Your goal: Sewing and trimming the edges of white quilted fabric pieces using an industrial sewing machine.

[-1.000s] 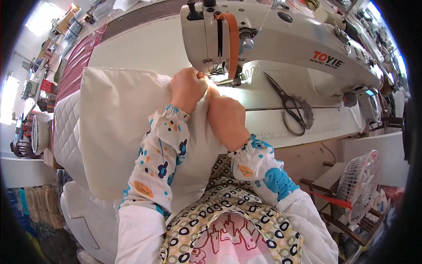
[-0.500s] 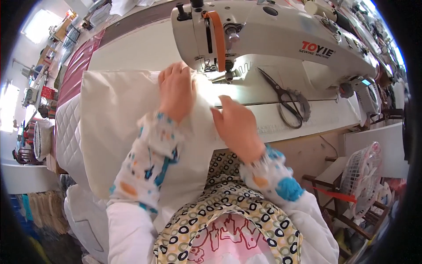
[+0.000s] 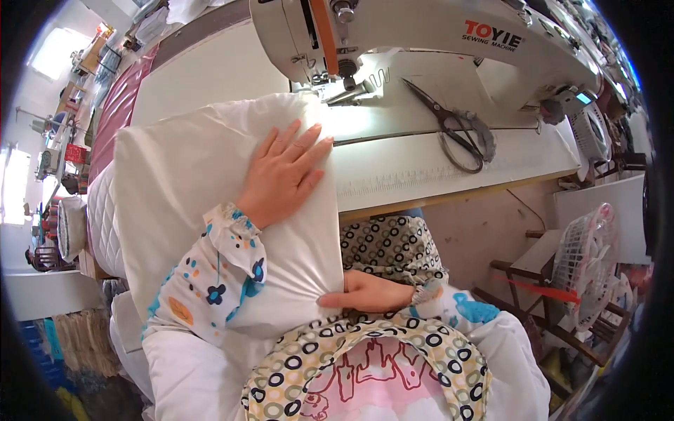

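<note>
my left hand (image 3: pixel 284 175) lies flat and wide open, fingers spread, pressing on top of the plump white fabric pillow (image 3: pixel 203 189); it grips nothing, only rests on the cloth. my right hand (image 3: pixel 365 291) is down at the pillow's lower edge, near my lap, fingers closed and pinching a bunched fold of the white fabric. the pillow sits partly on the white sewing table (image 3: pixel 449 168), its upper corner just beside the needle area of the white industrial sewing machine (image 3: pixel 421 35), and the rest hangs off the table edge toward me. a pair of dark metal scissors (image 3: pixel 453 130) lies on the table under the machine's arm, well apart from both hands. a white plastic fan (image 3: pixel 586 256) stands low on the right.
</note>
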### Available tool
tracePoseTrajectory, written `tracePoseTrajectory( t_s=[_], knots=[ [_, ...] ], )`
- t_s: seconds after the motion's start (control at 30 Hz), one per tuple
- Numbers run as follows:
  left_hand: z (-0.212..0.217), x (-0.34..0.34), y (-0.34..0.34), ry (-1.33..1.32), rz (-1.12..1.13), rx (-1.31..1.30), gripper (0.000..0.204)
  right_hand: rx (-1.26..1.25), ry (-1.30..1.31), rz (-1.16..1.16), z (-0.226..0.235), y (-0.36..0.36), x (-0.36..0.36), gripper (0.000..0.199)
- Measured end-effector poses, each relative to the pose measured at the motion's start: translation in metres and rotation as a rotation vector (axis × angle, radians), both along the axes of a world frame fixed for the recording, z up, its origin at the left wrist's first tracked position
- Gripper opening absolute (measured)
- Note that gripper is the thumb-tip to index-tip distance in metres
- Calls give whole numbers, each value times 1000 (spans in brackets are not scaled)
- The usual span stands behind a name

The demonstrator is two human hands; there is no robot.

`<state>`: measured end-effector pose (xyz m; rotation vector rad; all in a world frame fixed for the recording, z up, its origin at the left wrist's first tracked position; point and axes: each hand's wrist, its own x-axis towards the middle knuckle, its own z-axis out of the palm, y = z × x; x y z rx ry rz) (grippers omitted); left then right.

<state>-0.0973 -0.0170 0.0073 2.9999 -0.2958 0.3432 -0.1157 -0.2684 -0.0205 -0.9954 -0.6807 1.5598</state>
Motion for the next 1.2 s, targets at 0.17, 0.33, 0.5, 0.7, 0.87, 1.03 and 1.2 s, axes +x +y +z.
tracePoseTrajectory(
  t_s=[0.17,0.33,0.5,0.7,0.87,1.03,1.2],
  knots=[
    [0,-5,-2,-7,17,-47,45,-122,-87,123,-11,-6,1,39],
    [7,-5,-3,32,18,-49,45,23,-383,-568,-24,-12,0,26],
    [8,-1,-4,82,8,-125,47,553,-1674,-437,1,-2,15,39],
    [15,29,42,75,583,-149,77,581,-1550,-384,13,-2,16,36],
    [27,37,49,256,625,-208,79,537,-1488,-368,20,-9,29,32],
    [22,56,63,197,576,-212,64,516,-1478,-373,18,4,43,31],
    [18,78,86,87,499,-212,63,524,-1506,-394,21,22,63,35]
  ],
)
